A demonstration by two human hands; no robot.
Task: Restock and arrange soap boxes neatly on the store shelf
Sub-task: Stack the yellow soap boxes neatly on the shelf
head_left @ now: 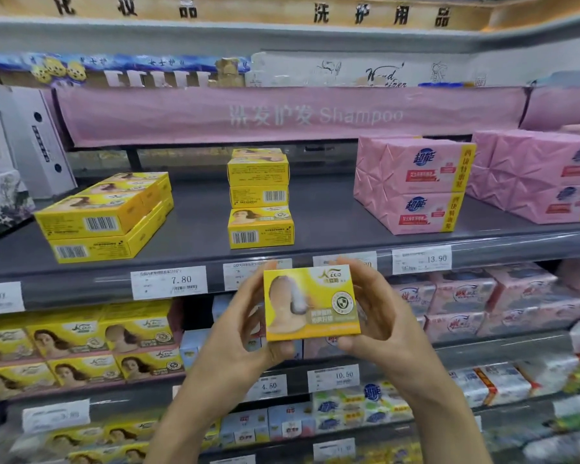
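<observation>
Two hands on one yellow box, printed face toward me, slightly tilted. Its left edge is gripped by the left hand: fingers curled close together along the side, thumb under the lower corner. On the right edge the right hand does the same, fingers curled together round the side, thumb tucked beneath the bottom corner. So the box hangs between the two sets of fingertips, in the air, off the shelf, just in front of the price tags on its lip. Straight above the left fingertips: a stack of three yellow boxes, lowest one set further forward. Well to the left of the left fingers: a flat pile of the same boxes, two layers, lying askew to the shelf edge. Up and right of the right fingers: pink packs, two high. Below, left of the left wrist: more yellow boxes in rows, print blurred
</observation>
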